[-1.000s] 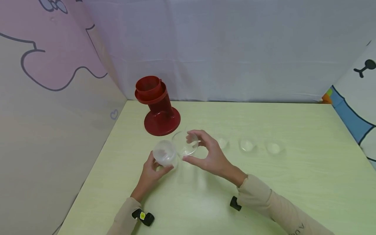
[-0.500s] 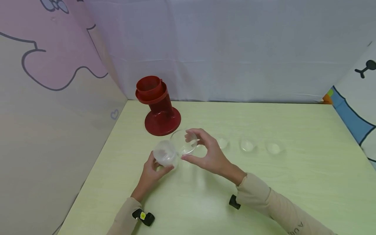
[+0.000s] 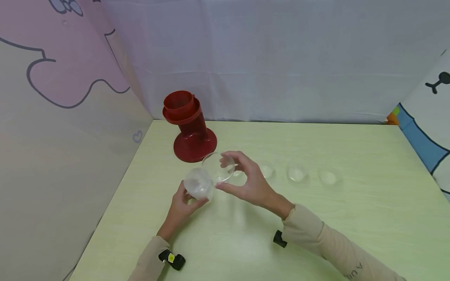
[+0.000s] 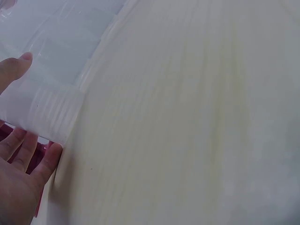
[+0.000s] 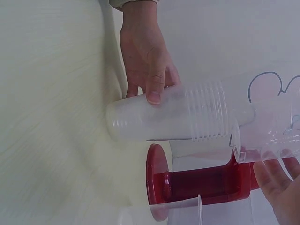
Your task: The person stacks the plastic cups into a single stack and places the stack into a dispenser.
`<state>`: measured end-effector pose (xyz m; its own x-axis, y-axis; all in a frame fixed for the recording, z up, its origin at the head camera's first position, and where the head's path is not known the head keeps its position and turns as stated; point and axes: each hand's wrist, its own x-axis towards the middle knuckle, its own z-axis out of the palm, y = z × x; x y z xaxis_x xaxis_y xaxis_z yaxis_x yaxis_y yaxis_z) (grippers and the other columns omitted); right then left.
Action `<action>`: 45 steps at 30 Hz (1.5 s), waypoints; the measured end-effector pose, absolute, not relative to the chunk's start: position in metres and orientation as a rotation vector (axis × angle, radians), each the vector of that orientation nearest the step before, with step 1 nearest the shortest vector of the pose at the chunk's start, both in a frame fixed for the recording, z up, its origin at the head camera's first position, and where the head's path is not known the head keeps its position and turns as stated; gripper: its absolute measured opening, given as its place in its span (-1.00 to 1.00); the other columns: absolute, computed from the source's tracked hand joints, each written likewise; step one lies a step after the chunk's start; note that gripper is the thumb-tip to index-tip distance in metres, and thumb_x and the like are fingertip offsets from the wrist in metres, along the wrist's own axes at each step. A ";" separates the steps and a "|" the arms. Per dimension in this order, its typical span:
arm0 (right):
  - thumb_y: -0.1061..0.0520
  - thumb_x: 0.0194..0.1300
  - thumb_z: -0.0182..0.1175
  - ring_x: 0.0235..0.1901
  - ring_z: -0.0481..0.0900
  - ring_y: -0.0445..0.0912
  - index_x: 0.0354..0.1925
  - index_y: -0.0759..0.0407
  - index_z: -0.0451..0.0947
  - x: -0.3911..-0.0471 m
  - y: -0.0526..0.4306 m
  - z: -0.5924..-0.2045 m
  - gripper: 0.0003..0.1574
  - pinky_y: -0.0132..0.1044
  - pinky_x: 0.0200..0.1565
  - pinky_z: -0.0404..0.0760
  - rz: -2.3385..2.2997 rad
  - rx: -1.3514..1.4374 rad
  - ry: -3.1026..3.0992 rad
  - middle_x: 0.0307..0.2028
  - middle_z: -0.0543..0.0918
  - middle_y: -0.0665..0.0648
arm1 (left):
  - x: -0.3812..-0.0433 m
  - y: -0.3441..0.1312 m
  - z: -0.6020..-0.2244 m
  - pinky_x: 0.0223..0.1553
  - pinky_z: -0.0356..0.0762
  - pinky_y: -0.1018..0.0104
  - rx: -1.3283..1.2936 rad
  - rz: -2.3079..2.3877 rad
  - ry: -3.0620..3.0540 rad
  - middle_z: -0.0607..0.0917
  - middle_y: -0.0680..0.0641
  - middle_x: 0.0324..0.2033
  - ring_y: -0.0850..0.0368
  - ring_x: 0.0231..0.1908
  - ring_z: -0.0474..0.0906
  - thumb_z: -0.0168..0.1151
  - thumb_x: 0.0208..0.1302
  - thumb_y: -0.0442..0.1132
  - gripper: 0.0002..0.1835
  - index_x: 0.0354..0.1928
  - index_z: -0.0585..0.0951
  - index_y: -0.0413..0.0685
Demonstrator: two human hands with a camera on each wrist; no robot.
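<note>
My left hand (image 3: 182,207) grips a stack of nested clear plastic cups (image 3: 198,184), mouths facing up. In the right wrist view the stack's ribbed rims (image 5: 206,110) show, with the thumb on its side lower down. One separate clear cup (image 3: 212,168) is in my right hand (image 3: 250,183), pinched between thumb and fingers close to the top of the stack. That single cup (image 5: 267,133) overlaps the stack's mouth in the right wrist view. The left wrist view shows fingers (image 4: 47,164) curled round the stack (image 4: 56,110).
A red stand (image 3: 193,134) with a round base and a ring-shaped top stands at the back left, just beyond the hands. Several clear cups, among them one at the right end (image 3: 329,176), form a row on the pale table (image 3: 316,226) right of the stack.
My right hand and its single cup have shifted slightly up and to the left in the head view. The left hand and the stack stay almost still.
</note>
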<state>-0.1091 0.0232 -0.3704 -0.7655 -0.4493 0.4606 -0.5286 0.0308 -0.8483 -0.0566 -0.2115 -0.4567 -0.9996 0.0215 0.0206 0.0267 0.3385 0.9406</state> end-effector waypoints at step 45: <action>0.09 0.00 0.47 -0.02 0.48 -0.13 0.19 -0.01 0.36 -0.119 0.007 -0.366 -0.21 -0.12 -0.06 0.59 1.854 1.088 -2.222 -0.06 0.56 0.03 | -0.055 -0.213 -0.454 0.20 0.35 0.05 -0.086 -1.837 -2.547 0.40 -0.07 0.20 0.02 0.17 0.34 0.44 0.06 -0.21 -0.19 0.31 0.22 -0.06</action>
<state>-0.1189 0.0075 -0.3659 -0.7513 -0.4752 0.4579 -0.5356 0.0337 -0.8438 -0.0555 -0.2130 -0.4541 -0.9985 0.0443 0.0320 0.0444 0.3148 0.9481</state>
